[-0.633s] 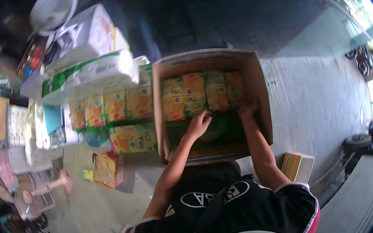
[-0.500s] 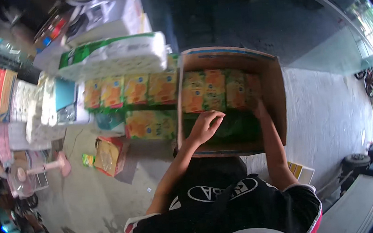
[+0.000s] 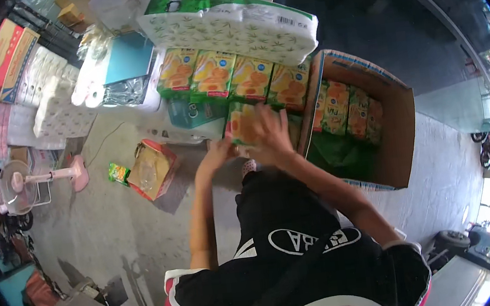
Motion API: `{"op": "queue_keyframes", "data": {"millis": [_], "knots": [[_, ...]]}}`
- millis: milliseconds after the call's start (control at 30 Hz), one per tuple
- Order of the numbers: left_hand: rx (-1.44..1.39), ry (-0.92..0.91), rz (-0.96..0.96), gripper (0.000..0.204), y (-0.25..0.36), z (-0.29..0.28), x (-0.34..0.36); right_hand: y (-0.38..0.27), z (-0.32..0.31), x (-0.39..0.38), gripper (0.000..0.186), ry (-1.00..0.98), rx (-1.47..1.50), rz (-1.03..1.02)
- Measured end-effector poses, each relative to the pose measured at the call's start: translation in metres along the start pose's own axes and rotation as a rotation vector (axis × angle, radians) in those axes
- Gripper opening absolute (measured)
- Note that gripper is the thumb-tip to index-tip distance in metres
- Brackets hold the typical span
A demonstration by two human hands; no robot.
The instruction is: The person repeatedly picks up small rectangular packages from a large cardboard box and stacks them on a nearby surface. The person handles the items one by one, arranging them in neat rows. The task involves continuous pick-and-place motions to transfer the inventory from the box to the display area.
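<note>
An orange-and-green packet printed with fruit (image 3: 240, 121) lies at the near end of a row beside the cardboard box (image 3: 405, 135). My left hand (image 3: 219, 156) is closed at its near left corner, fingers partly hidden. Over its right side is my right hand (image 3: 272, 133), fingers spread and blurred by motion. A row of similar packets (image 3: 251, 78) stands just beyond. Inside the box are several more packets (image 3: 337, 109) along the far side, with dark green wrapping (image 3: 336, 157) on the near side.
A long white-and-green tissue pack (image 3: 231, 27) rests behind the packet row. To the left are a teal box (image 3: 195, 111), an opened red-and-brown carton (image 3: 153, 169), a small green packet (image 3: 118, 173) on the floor, and a pink fan (image 3: 48, 175). A dark glossy surface (image 3: 351, 26) lies beyond the box.
My right hand has come out of the box and leftward to the packets beside it. My left hand has moved from the box's near edge to the same place. The view has swung left.
</note>
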State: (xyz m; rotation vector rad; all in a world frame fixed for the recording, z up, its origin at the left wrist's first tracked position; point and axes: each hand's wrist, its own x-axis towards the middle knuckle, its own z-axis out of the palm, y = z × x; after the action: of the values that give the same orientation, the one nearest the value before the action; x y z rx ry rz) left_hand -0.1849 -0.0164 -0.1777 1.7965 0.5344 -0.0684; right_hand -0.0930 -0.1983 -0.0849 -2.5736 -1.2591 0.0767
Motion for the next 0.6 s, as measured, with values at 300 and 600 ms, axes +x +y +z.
{"op": "queue_keyframes", "data": {"millis": [300, 600], "knots": [[-0.291, 0.256, 0.060, 0.031, 0.006, 0.029, -0.004, -0.011, 0.055, -0.007, 0.062, -0.120, 0.045, 0.065], [-0.061, 0.457, 0.578, 0.017, 0.100, 0.021, -0.047, -0.007, 0.002, -0.030, 0.072, 0.152, 0.474, -0.112]]}}
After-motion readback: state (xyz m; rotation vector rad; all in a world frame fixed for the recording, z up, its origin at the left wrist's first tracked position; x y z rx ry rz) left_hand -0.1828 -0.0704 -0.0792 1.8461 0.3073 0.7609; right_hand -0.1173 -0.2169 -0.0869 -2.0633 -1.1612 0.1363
